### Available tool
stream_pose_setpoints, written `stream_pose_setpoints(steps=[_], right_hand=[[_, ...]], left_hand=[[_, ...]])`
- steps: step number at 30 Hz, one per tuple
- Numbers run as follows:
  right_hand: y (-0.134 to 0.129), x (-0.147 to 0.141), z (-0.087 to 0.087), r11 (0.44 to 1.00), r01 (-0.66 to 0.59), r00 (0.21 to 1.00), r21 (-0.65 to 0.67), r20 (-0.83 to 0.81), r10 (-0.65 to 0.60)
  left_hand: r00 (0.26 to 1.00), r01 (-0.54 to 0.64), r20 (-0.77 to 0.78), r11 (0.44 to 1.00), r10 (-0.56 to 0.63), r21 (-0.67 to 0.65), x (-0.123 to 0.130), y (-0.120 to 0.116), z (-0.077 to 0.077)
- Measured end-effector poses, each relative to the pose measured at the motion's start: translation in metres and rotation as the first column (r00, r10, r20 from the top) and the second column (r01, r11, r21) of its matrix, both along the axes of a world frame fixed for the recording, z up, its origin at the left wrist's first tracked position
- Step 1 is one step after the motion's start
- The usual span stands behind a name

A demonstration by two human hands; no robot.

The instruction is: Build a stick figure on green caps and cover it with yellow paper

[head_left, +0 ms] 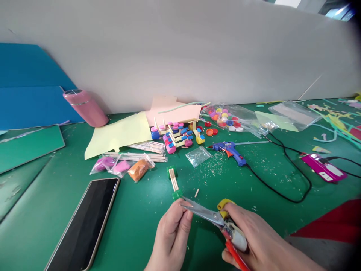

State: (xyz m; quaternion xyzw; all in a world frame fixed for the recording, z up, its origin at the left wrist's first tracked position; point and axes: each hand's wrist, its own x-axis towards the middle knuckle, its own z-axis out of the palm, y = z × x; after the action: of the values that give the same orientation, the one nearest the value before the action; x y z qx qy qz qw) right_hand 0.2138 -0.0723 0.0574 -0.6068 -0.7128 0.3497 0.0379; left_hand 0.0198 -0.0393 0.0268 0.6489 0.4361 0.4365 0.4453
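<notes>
Head camera: two hands work above a green tabletop [135, 226], the right hand [254, 229] gripping one pair of scissors [205, 213], the left hand [175, 229] pinched closed at the blade tips, near one phone [84, 222].

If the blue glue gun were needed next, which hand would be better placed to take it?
Probably the right hand: it is nearer the glue gun, whose handle points its way, though it holds the scissors.
</notes>
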Motion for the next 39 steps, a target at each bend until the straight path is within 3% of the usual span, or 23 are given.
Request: stream_pose_setpoints(steps=[16,23,26,31,39], right_hand=[[-0.0033,-0.0024,0.0001,0.996,0.033,0.999,0.080,0.003,-0.033],[-0.0050,-0.0079,-0.0033,0.998,0.055,0.998,0.038,-0.017,-0.055],[-0.0038,-0.0092,-0.0013,0.999,0.039,0.999,0.030,-0.009,-0.039],[-0.0008,-0.0074,-0.0007,0.998,-0.019,1.000,0.055,-0.006,0.020],[0.0001,-0.0073,-0.0024,0.995,-0.014,1.000,0.097,0.019,0.012]], left_hand=[[0.993,0.012,-0.121,0.982,0.011,0.187,-0.0020,-0.0031,-0.0026],[0.988,0.054,-0.157,0.966,-0.013,0.255,0.0002,-0.0057,-0.0040],[0.990,0.058,-0.140,0.968,-0.025,0.243,0.0015,-0.0073,-0.0026],[0.997,-0.051,-0.049,0.989,0.058,0.139,-0.0001,-0.0082,-0.0019],[0.997,-0.019,-0.075,0.974,0.037,0.226,-0.0017,-0.0045,-0.0062]])
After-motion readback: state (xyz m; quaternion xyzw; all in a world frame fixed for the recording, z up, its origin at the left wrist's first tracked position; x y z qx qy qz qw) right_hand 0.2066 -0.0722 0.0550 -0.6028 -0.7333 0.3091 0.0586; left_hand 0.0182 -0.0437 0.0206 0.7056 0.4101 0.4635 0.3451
